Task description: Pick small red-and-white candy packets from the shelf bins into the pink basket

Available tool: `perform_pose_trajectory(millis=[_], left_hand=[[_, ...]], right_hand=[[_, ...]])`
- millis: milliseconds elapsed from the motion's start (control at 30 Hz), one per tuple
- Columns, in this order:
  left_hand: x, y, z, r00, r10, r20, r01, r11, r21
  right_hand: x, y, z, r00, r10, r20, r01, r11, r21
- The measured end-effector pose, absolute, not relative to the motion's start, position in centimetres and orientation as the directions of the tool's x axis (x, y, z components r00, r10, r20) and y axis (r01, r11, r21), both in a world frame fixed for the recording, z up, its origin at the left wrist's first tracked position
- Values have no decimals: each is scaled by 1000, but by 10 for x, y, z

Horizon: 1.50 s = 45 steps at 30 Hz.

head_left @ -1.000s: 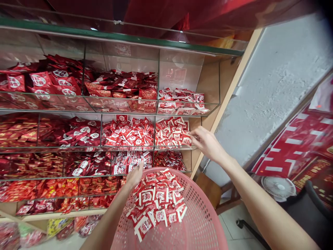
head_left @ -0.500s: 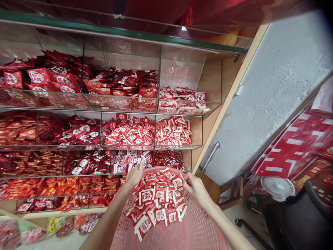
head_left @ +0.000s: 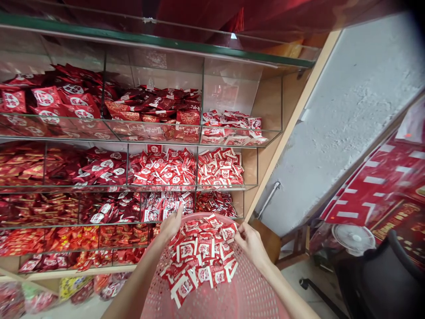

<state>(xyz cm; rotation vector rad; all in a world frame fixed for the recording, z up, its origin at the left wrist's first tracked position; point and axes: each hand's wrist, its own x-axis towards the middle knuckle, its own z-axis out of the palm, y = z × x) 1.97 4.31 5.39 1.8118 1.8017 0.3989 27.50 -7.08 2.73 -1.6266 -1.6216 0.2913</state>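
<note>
A pink perforated plastic basket [head_left: 250,288] is tilted toward the shelves, with small red-and-white wrapped packets [head_left: 202,254] heaped against its far side. My left hand [head_left: 171,226] grips the basket's rim at the far left, its thumb pointing up and its other fingers hidden. At the far right of the rim, my right hand [head_left: 249,241] is closed on the edge, close beside the packets. Just beyond the basket, a shelf bin holds dark red packets [head_left: 215,204]; the bin above it has red-and-white packets [head_left: 222,168].
Glass-fronted shelves [head_left: 133,188] full of red packets stretch to the left. A wooden side panel [head_left: 292,128] borders a grey wall [head_left: 332,115]. At the lower right are a black chair [head_left: 381,279] and a white round-headed fan [head_left: 353,238]. Bagged goods [head_left: 78,288] lie below the shelves.
The view has shifted very slightly. Both hands keep their hold on the basket, and the packets lie as before.
</note>
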Motion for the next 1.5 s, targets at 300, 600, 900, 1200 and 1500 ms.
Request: perform_pose_trajectory(millis=[300,600,900,1200,1500], left_hand=[[20,40,58,56,985,-163,824,47,565],[20,42,56,47,986,-159,829,51,557],[21,41,54,80,984,-157,828,22,560],[21,43,51,72,986,-151,814,29,580],[22,42,51,60,988,-144,820,33,572]], right_hand=[[272,-72,18,134,922,363,711,166,-683],[263,-78,5,68,960,273,818,103,-566],[268,-79,-10,104,989,107,837,-29,-546],[268,-74,-3,102,983,155,774,20,-633],[272,-70,0,101,984,148,739,26,-674]])
